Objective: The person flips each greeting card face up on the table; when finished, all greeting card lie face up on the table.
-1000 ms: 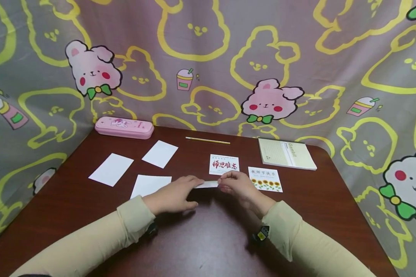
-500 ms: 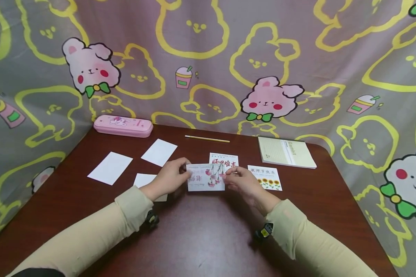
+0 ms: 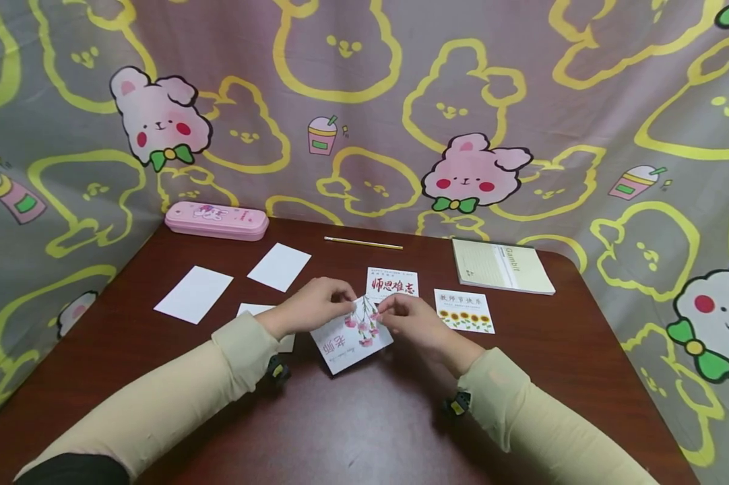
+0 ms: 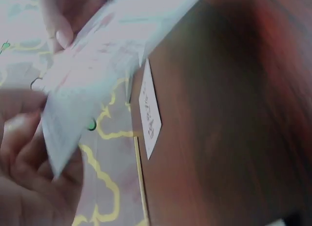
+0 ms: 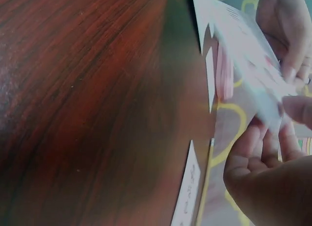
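Note:
A white card with pink flowers and red characters [image 3: 349, 339] is held tilted above the dark wooden table [image 3: 364, 417]. My left hand [image 3: 316, 306] pinches its upper left edge and my right hand [image 3: 403, 320] pinches its upper right edge. In the left wrist view the flower card [image 4: 92, 75] is a blurred white sheet between my fingers [image 4: 29, 153]. In the right wrist view the same flower card [image 5: 243, 55] slants past my fingers [image 5: 265, 158].
A card with red characters [image 3: 392, 283] and a sunflower card [image 3: 464, 311] lie just beyond my hands. Blank white cards [image 3: 193, 294] [image 3: 279, 267] lie to the left, another [image 3: 252, 311] partly under my left arm. A pink pencil case [image 3: 216, 220], a pencil [image 3: 363, 243] and a notebook [image 3: 500, 267] sit at the back.
Both hands lifted a card off the table, turned it face up to show its flowers, then swung it tilted and nearer to me.

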Motion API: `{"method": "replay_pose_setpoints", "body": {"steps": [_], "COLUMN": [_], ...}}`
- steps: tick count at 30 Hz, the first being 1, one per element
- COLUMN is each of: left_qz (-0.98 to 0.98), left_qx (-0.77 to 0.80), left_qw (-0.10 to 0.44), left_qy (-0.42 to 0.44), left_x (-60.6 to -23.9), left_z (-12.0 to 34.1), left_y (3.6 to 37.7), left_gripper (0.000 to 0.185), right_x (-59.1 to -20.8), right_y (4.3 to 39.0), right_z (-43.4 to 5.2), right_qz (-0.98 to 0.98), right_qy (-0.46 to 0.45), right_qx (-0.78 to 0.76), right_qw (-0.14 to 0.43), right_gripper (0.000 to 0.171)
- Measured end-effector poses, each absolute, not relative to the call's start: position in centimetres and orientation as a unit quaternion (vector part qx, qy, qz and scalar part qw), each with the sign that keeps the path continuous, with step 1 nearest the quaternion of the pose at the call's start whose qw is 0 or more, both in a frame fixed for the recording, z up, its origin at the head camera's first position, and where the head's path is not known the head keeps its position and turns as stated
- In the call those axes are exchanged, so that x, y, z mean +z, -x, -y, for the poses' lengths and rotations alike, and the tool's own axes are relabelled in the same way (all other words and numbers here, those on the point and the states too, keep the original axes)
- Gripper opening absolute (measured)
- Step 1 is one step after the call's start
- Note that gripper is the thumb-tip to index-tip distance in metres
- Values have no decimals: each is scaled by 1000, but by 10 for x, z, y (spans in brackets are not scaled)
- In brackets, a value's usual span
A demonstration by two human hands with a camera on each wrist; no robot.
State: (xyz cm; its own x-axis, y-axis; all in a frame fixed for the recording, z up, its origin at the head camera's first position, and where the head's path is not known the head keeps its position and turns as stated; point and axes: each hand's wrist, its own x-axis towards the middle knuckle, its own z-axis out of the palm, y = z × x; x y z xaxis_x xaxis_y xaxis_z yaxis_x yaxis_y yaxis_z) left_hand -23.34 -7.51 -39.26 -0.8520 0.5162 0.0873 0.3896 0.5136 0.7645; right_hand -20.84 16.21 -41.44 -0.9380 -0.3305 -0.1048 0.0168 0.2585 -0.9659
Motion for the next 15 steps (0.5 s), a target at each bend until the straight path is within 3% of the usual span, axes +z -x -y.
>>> {"method": "replay_pose_setpoints", "body": {"steps": [4,7,11,15], "left_qz": [-835,-776,-699,-670], "left_qx": [532,627,714,740], "left_qw": [35,20,20,39], "left_qy": [-138,-70,-38,-39], "left_x": [-394,-395,-397,-403], "left_z": [74,73,69,64], "left_y": [235,236,235,232], "left_gripper": [10,11,7,5], "right_x": [-423,-432,-440,-442], "right_y": [208,201,191,192], "right_z": [-161,-159,-152,-146], "right_qz": [-742,-697,-649,-613], "right_qy": [41,17,10,-11], "right_qx": [-656,-698,-737,-779], "right_qw": [132,163,187,134], "right_gripper": [21,20,11,13]}}
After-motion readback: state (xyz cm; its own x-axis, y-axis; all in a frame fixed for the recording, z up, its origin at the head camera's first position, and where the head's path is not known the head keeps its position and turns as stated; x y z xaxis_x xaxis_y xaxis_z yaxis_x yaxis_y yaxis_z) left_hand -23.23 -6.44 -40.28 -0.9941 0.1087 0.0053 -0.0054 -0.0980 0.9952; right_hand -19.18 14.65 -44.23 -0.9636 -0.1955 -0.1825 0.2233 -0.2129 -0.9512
